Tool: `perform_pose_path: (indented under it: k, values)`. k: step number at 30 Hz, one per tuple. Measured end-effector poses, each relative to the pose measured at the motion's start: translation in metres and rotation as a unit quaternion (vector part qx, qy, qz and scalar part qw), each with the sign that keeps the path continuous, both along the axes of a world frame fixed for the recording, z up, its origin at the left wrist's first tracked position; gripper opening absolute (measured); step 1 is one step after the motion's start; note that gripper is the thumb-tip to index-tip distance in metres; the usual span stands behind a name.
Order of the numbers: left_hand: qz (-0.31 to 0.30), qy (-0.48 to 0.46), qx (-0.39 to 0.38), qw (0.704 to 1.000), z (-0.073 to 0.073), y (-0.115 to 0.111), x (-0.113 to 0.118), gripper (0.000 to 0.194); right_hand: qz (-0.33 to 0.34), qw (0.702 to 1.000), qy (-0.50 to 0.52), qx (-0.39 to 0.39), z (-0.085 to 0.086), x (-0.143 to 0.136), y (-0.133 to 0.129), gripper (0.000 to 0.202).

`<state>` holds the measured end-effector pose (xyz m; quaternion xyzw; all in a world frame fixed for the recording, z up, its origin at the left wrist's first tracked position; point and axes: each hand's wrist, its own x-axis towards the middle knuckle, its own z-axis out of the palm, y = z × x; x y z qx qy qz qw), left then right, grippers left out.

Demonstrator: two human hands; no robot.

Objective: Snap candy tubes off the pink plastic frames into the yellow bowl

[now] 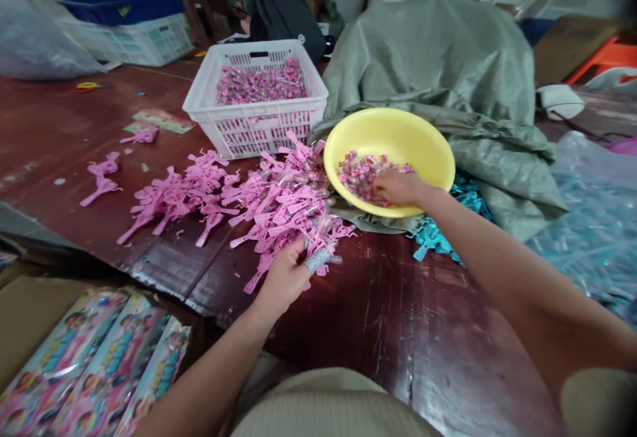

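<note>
While the right hand [398, 187] was set inside the yellow basin [428, 152], the left hand [283, 281] was positioned at the near edge of the pink plastic pieces [293, 211]. The small wrapped pieces [355, 175] lay directly at the right hand's fingers, beyond and to the right of the left hand; the right hand was the nearer. The pink pile extended away and leftward from the left hand, its long axis running roughly side to side, with many narrow ends directed toward the near left.

The left thumb and a silvery-wrapped finger [317, 261] were slightly parted; whether they pinched a piece could not be determined. The right hand's fingers were curled downward, their tips hidden; their grip could not be determined.

Printed packages [99, 351] at lower left bore colourful lettering, illegible at this angle. The black bag [288, 19] carried a small white logo, unreadable.
</note>
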<state>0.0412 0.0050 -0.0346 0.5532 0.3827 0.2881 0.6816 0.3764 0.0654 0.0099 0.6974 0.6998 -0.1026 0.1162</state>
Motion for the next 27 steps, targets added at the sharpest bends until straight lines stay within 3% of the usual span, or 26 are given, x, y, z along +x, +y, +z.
perform_pose_path:
  k: [5, 10, 14, 17, 18, 20, 23, 27]
  values:
    - [-0.025, -0.002, -0.03, 0.999, 0.002, 0.0, -0.006, 0.036, 0.002, 0.999, 0.034, -0.001, 0.0, 0.002, -0.022, 0.035]
    - [-0.047, 0.003, -0.014, 0.999, 0.007, -0.008, 0.004, 0.035, -0.035, 0.998, 0.014, -0.053, -0.019, 0.011, 0.002, 0.036]
    - [-0.033, 0.012, -0.025, 0.999, 0.002, -0.008, -0.009, 0.032, -0.028, 0.999, 0.021, -0.022, -0.005, 0.007, 0.002, 0.033]
    - [-0.024, -0.003, -0.053, 0.998, -0.001, -0.008, -0.022, 0.03, 0.026, 0.992, 0.109, 0.063, 0.021, -0.02, -0.034, 0.037]
    - [-0.024, -0.019, -0.063, 0.998, 0.0, -0.009, -0.023, 0.031, 0.057, 0.977, 0.181, 0.096, 0.028, -0.033, -0.052, 0.036]
    - [-0.023, -0.048, -0.082, 0.995, 0.004, -0.012, -0.02, 0.034, 0.114, 0.938, 0.316, 0.089, 0.037, -0.063, -0.089, 0.03]
    - [-0.029, -0.058, -0.09, 0.994, 0.01, -0.018, -0.011, 0.034, 0.133, 0.916, 0.369, 0.087, 0.037, -0.101, -0.133, 0.03]
    - [-0.053, -0.059, -0.062, 0.995, 0.011, -0.023, -0.006, 0.03, 0.138, 0.911, 0.373, 0.113, 0.03, -0.116, -0.152, 0.032]
